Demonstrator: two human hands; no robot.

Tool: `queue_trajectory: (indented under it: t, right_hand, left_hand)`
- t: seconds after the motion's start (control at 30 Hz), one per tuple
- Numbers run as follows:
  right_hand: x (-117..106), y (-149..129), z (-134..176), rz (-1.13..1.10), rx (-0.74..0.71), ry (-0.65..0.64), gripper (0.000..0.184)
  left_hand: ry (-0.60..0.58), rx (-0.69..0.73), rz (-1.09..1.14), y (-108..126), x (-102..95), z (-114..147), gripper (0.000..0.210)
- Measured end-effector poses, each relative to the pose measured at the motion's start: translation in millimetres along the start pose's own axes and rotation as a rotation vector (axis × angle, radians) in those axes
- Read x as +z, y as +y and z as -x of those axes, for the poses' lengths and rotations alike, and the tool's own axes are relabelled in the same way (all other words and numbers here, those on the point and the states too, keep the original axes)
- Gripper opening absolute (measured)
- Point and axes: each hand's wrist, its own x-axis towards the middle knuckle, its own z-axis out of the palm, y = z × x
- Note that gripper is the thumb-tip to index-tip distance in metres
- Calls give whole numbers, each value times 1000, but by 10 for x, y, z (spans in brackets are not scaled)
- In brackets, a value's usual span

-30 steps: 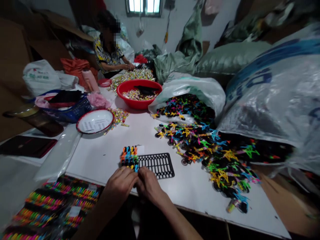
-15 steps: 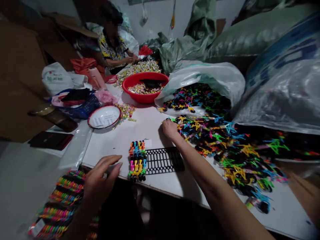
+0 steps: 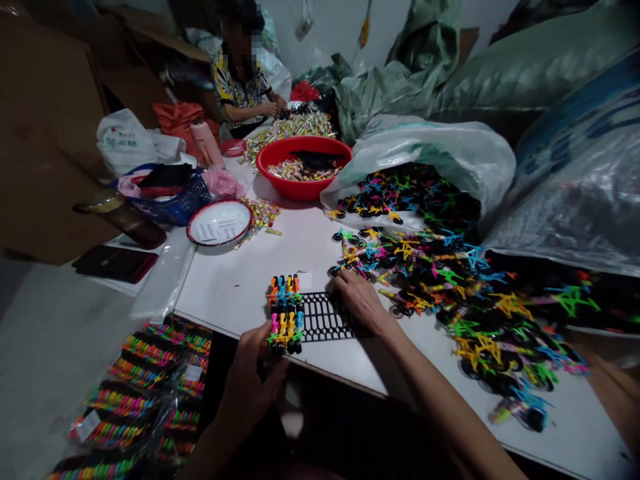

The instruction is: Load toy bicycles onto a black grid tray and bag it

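Observation:
On the white table lies a black plastic lattice rack (image 3: 320, 319). Its left end carries rows of small toy bikes (image 3: 285, 313) in orange, blue, yellow, pink and green, standing close together. My left hand (image 3: 253, 360) is at the left end of these rows, fingertips by the bikes, thumb apart and lower, past the table edge. Over the rack's right end, my right hand (image 3: 360, 300) is palm down with its fingers curled. A black wheel shows by its fingertips; what the fingers hold is hidden. Beyond it spreads a loose pile of toy bikes (image 3: 450, 273).
A white bag (image 3: 445, 137) spills more bikes. Further back are a red basin (image 3: 300, 190) of small candy-like pieces, a red-rimmed enamel dish (image 3: 220, 223) and a blue basket (image 3: 193, 203). A co-worker (image 3: 245, 93) sits behind. Packed bundles (image 3: 135, 373) lie low at left.
My right hand has drawn back from the pile's edge toward the rack's right end. My left hand has moved right, up to the bikes on the rack. The view has shifted slightly.

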Motion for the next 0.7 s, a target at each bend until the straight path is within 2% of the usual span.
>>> queue_trajectory:
  t: [0.1,0.2,0.37,0.5,0.63,0.7]
  right_hand:
    - [45,1,135,-50,134,37,23]
    - [53,-88,73,-43,287,37,22]
    - [80,-229,-35,-13,320,26,24]
    - [82,-92,55,-145,385,58,24]
    - [54,157,119,-350,494,138,14]
    - [47,248,114,-480,534,205,13]
  left_hand:
    - [-74,15,55,-78,-78,-39,45]
    - [-81,112,-82,-132,-47,-93,39]
    - [-68,175,-224,-139,25,-126,31]
    - [-26,245,-269,-107,-128,-192,34]
    - [98,297,-261,-9,-262,-596,39]
    - [80,352,-290,75,-212,-881,35]
